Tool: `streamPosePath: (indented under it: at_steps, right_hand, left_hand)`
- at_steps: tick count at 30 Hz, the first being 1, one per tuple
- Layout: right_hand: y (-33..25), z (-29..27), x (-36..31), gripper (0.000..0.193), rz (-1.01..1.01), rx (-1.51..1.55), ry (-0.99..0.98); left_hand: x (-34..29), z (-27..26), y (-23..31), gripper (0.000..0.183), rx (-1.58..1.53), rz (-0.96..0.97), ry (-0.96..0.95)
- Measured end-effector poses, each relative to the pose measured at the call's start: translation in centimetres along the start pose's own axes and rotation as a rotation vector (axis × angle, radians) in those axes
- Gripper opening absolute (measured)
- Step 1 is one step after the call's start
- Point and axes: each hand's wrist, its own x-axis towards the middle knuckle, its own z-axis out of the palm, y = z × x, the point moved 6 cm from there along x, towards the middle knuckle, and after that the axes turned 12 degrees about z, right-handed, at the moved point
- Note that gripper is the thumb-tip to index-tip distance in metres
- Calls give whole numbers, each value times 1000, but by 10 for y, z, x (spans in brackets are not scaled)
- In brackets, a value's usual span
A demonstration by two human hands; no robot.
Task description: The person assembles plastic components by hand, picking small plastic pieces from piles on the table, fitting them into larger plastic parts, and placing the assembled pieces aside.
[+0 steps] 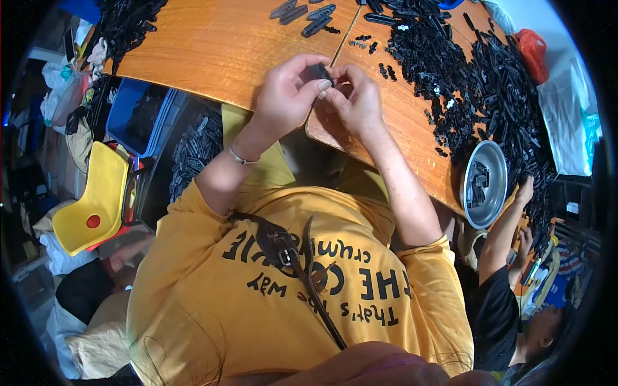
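Both my hands meet above the near edge of the wooden table, around one small black plastic part [317, 72]. My left hand [288, 90] is closed on it, with the thumb pressed along its lower side. From the other side, the thumb and fingers of my right hand [353, 98] pinch its right end. My fingers hide much of the part, so its exact kind does not show. Beyond my hands lie several long dark oval pieces [317, 24]. To the right of them are a few small black clip-like pieces [387, 72].
Large heaps of black plastic parts [431, 71] cover the table's right side. A metal bowl [471, 212] with black pieces stands at the right edge, near a co-worker's arm [505, 235]. At left are a blue bin [119, 116] and a yellow chair [96, 186]. A seam [347, 35] divides the tabletop [212, 45].
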Motion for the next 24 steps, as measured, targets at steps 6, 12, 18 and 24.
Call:
streamPosePath:
  at_steps: [6,12,18,24]
  right_hand:
    - [2,55,-6,36,244,123,-345]
    - [-20,-24,47,14,-277,-500,141]
    - [-1,-41,101,11,-275,-951,282]
    - [-9,-37,90,7,-301,-951,235]
  left_hand:
    - [-28,-62,-12,33,92,-260,40]
    - [-32,-143,70,34,1078,59,-456]
    - [64,-79,-3,33,1069,182,-132]
    - [114,-39,-71,29,1291,352,-133]
